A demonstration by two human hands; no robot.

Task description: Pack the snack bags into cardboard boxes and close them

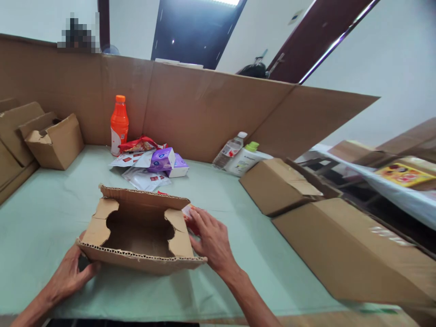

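Note:
An open cardboard box (pixel 150 264) stands on the pale green tabletop in front of me, with two side flaps folded inward. Only dark cardboard shows through its opening. My left hand (pixel 72 271) is closed around the box's left end, the thumb along its near lower edge and the other fingers partly hidden behind it. At the right end, my right hand (pixel 214 237) has its fingers curled over a small red and white packet (pixel 187 210), right against the box's outside wall. Most of that packet is covered by my fingers.
Behind the box lie purple tissue packs (pixel 162 160), white packets (pixel 146 179) and a red snack bag (pixel 141 144), near an orange bottle (pixel 119 125). A clear bottle (pixel 229 151) and white bottle (pixel 245 160) lean at the cardboard wall (pixel 197 113). Cardboard boxes (pixel 64 141) flank both sides.

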